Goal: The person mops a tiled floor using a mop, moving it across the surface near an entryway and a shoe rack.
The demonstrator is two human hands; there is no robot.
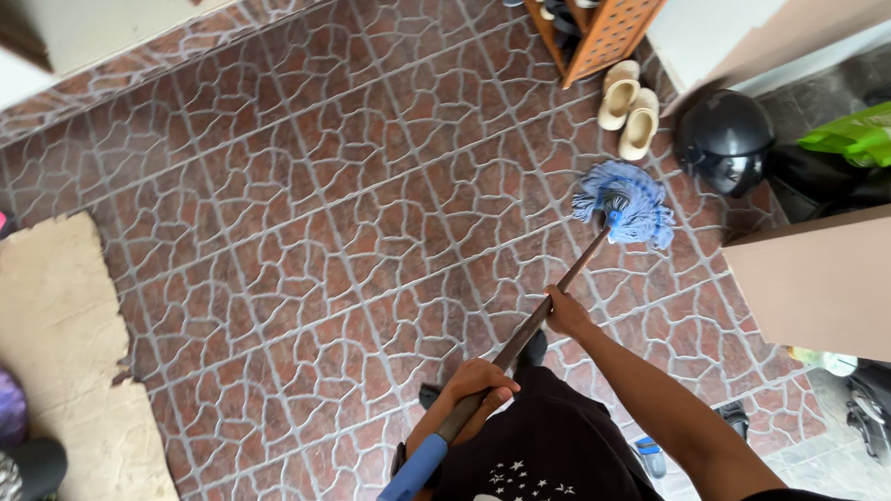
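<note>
Both grips [566, 313] round mop handle [529, 335]

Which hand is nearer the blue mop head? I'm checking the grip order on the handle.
Right. The right hand grips the handle partway down, closer to the blue mop head; the left hand grips higher, near the handle's blue end.

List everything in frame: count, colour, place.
Blue string mop with dark handle: 1, head on floor, upper right.
Cream slippers: 1 pair, beside rack.
Orange wooden shoe rack: 1, top right.
Dark round helmet: 1, right.
Green plastic bag: 1, far right.
Beige worn mat: 1, left.
Brown patterned floor tiles: throughout.
Left hand: grip shut on the handle near its blue end.
Right hand: grip shut on the handle, lower down.
</note>
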